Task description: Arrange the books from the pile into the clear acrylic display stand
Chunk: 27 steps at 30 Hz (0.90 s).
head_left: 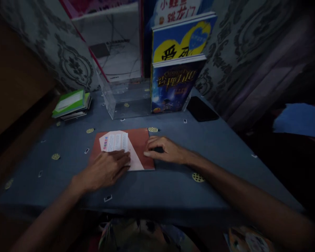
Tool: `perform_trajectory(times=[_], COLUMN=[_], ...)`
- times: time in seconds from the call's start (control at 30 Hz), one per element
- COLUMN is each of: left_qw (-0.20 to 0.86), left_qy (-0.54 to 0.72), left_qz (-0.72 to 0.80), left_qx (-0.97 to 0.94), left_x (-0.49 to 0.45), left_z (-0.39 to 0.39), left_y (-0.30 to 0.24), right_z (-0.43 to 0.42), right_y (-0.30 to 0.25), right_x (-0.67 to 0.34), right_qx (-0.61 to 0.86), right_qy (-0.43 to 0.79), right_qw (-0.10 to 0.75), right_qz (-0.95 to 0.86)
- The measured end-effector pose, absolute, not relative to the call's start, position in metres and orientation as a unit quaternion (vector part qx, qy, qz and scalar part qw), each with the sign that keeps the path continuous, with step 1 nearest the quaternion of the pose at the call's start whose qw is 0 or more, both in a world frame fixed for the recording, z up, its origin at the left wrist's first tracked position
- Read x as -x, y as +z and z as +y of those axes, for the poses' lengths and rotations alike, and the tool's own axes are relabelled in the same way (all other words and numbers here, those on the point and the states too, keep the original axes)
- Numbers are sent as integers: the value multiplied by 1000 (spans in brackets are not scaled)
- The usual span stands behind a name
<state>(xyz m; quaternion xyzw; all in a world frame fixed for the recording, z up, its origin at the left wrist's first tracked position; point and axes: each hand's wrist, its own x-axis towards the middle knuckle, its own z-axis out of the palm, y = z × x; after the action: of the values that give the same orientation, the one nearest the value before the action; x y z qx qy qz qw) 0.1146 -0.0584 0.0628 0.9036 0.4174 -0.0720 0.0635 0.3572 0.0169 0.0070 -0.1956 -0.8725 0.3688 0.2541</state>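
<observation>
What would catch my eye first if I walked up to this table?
At the middle of the table, the left hand presses a white printed slip lying on a red-brown sheet, while the right hand rests on that sheet. Behind them, bright blue and yellow books stand upright in a clear stand, and a green-covered stack lies at the far left.

- Sheet [143, 143] under both hands: brick red, with a pale pink flap by the left hand [105, 169].
- Folded paper [115, 141] at the left hand's fingertips: white with small multicoloured print.
- Table cover [173, 190]: slate blue, scattered with yellow dotted ovals.
- Booklets [70, 102] beyond the left hand: green and white.
- Front book [173, 85] beyond the right hand [164, 148]: dark blue with gold lettering.
- Phone [201, 109]: black.
- Wall [70, 63]: grey damask.
</observation>
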Motion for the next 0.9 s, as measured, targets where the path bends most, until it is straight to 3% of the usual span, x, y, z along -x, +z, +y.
perform_trajectory(times=[0.3,0.5,0.6,0.77,0.9], left_qw=[39,81,210,561,641], left_qy=[-10,38,93,203,299], left_qz=[587,595,596,526,520], left_qx=[-809,-799,-769,-606,-479], left_x=[-46,-22,-15,-7,-7], left_z=[-3,8,5,-11,-17], left_y=[39,35,37,41,45], right_z=[-1,-25,-39,-56,-65], right_y=[4,1,3,5,4], right_x=[-343,-318,-303,-285,-280], right_qx=[202,190,183,159,130], right_qy=[234,116,87,90,42], right_qw=[272,184,150,141,176], right_qz=[-911,-957,-968,-973,-975])
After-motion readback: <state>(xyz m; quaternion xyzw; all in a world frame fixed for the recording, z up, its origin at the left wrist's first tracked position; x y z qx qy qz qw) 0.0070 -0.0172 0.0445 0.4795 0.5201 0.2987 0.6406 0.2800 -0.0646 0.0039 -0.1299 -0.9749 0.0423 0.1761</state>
